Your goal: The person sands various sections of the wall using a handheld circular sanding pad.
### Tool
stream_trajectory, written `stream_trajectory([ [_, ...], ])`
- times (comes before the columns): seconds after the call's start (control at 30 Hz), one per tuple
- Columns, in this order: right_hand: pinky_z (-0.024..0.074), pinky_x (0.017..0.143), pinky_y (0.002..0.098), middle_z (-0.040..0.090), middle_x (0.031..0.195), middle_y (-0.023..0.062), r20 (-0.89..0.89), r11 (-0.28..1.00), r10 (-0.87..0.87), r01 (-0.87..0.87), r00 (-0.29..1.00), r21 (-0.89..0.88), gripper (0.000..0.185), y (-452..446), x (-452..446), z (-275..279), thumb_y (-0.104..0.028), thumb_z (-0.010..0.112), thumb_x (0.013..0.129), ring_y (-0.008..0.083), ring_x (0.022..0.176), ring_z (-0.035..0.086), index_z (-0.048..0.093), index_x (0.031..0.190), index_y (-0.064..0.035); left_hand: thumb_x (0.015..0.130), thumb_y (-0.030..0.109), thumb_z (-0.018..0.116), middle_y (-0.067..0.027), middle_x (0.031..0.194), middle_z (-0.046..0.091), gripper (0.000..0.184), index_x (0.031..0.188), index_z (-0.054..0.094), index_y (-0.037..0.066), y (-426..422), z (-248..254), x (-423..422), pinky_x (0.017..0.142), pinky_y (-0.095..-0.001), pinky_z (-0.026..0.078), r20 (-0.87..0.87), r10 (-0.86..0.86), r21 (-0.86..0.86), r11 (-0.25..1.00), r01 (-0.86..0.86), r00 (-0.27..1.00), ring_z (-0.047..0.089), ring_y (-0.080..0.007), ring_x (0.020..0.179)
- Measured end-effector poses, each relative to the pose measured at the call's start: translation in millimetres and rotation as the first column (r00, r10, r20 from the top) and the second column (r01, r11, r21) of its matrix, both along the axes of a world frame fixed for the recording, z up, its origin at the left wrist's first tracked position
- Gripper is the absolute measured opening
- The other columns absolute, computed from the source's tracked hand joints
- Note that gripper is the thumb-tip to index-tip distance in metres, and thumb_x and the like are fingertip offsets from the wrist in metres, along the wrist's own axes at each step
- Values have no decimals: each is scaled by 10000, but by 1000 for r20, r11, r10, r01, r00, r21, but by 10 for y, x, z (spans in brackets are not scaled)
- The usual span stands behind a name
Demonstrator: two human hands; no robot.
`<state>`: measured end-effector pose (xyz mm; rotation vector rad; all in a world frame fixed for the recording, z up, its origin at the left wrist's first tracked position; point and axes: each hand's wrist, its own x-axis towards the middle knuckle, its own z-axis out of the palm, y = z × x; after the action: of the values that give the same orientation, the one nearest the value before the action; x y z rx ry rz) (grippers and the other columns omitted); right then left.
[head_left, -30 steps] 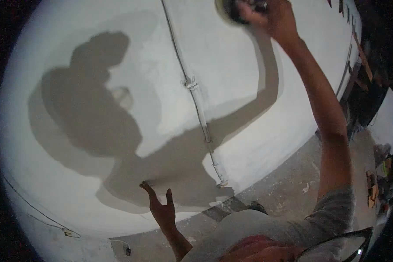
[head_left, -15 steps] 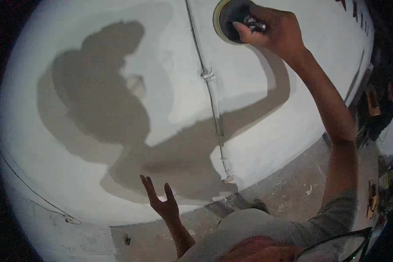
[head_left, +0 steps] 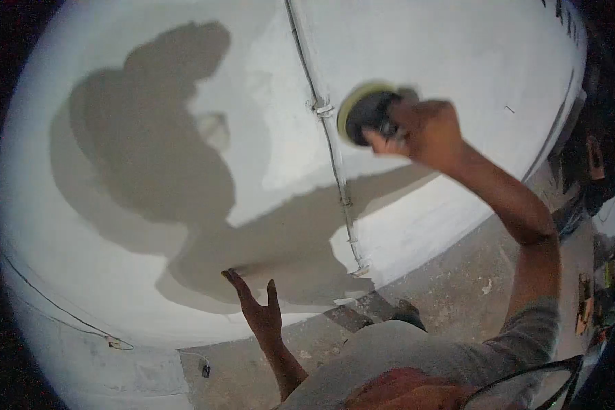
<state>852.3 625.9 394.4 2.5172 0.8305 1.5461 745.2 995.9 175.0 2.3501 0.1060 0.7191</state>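
In the head view my right hand [head_left: 427, 133] grips a round sanding pad [head_left: 367, 116], black-backed with a yellow rim, by its middle. The pad faces the white wall [head_left: 424, 55], just right of a thin conduit [head_left: 331, 154] running down it. Motion blurs the hand and pad slightly; whether the pad touches the wall I cannot tell. Low on the wall my left hand [head_left: 261, 314] is raised with thumb and fingers apart, holding nothing. Its fingertips are at or close to the wall, inside my shadow.
The grey floor [head_left: 451, 294] meets the wall below. A cable [head_left: 55, 304] runs along the left wall, and a small dark object [head_left: 206, 370] lies on the floor. Wooden pieces [head_left: 584, 304] and other clutter stand at the right.
My right hand has brought the sanding pad down along the wall, the elbow bending more. My left hand has shifted only slightly and stays open.
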Motion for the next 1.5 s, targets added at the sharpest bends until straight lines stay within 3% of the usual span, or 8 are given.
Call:
stream_trajectory([
  [0.27,522,443,356,598,537,79,57,974,13,-25,998,225,469,27,99,-75,-559,743,771,245,459,631,611,701,-114,947,205,641,-144,1621,138,781,1561,168,108,87,-25,16,1191,-464,219,21,-46,10,999,46,999,176,-301,1482],
  [0.5,535,476,356,608,542,78,-182,959,-75,121,980,255,515,-84,-95,-588,-610,662,828,235,479,640,627,696,-113,958,123,624,-140,1616,169,700,1549,249,127,190,-146,51,1193,-409,220,45,-66,7,998,66,997,204,-258,1480],
  [0.6,562,577,377,689,684,133,-282,769,-144,287,948,572,534,-507,-63,-653,-582,650,860,258,614,702,666,816,-50,962,129,620,-138,1617,163,685,1544,259,116,140,-82,29,1197,-412,217,18,-74,-50,996,75,997,188,-254,1484],
  [0.67,544,576,379,676,681,148,-107,517,-48,116,993,848,478,-789,56,-792,-495,651,903,260,605,686,641,823,-24,965,328,606,-108,1621,162,734,1559,208,161,214,-191,60,1192,-491,230,1,-31,16,999,31,1000,200,-287,1479],
  [0.9,498,641,337,677,819,153,-182,197,-265,238,947,951,439,-1333,86,-1397,-409,624,964,220,682,638,572,1015,24,983,345,580,-107,1621,163,721,1561,195,150,159,-183,63,1193,-458,235,0,-10,11,1000,10,1000,240,-291,1469],
  [1.07,522,651,355,672,826,154,-5,285,-407,133,913,949,360,-2023,260,-1777,-332,681,935,239,697,658,594,955,17,985,328,578,-99,1622,166,727,1566,172,165,125,-136,38,1193,-462,238,-14,15,49,999,-14,1000,249,-288,1466],
  [1.13,523,667,333,677,845,148,-122,106,-386,175,914,979,354,-2200,289,-1803,-319,682,936,228,736,662,599,970,24,983,324,582,-96,1623,164,740,1569,154,173,134,-133,33,1196,-460,231,-5,-2,50,999,2,1000,248,-283,1467],
  [1.5,516,666,320,673,843,127,-10,242,-408,119,913,963,290,-2592,339,-1679,-274,671,944,183,725,636,592,992,1,974,371,585,-125,1620,158,769,1568,151,148,62,-118,50,1195,-445,235,-9,42,117,992,-40,999,249,-301,1465],
])
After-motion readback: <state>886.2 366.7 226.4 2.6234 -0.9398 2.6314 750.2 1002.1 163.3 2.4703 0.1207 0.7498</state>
